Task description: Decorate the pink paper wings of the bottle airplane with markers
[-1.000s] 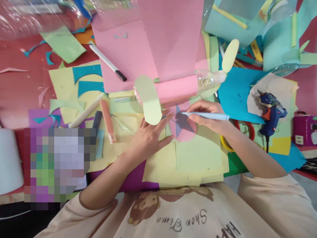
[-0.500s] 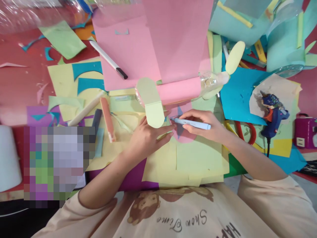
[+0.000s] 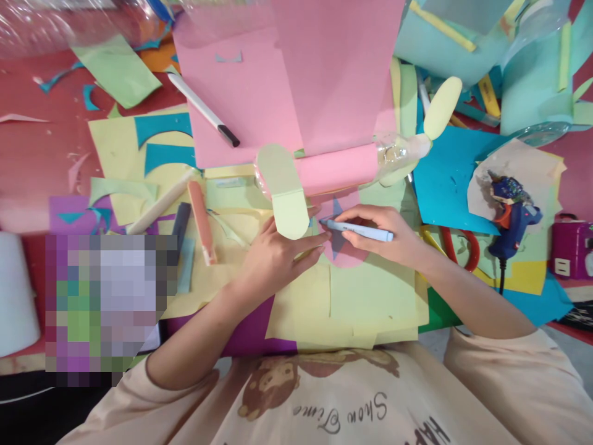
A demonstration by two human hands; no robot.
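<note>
My right hand (image 3: pixel 386 232) is closed around a light blue marker (image 3: pixel 364 231), its tip on a blue star shape (image 3: pixel 337 242) that lies on a round pink paper (image 3: pixel 356 256). My left hand (image 3: pixel 282 256) rests with fingers spread at the left edge of that pink piece and holds nothing. Just beyond both hands lies a clear bottle wrapped in pink paper (image 3: pixel 338 168). A pale green rounded strip (image 3: pixel 291 213) at its left end hangs over part of my left hand, and a pale oval (image 3: pixel 443 108) sits at its neck.
A glue gun (image 3: pixel 509 232) lies on paper at the right, near red-handled scissors (image 3: pixel 471 250). Left are an orange marker (image 3: pixel 200 216), a dark marker (image 3: pixel 181 225) and paper scraps. A white pen (image 3: pixel 204 111) lies on pink sheets. Blue-wrapped bottles (image 3: pixel 535 86) stand upper right.
The marker in my right hand has shifted very slightly at the star's left side. My left hand has stayed almost still.
</note>
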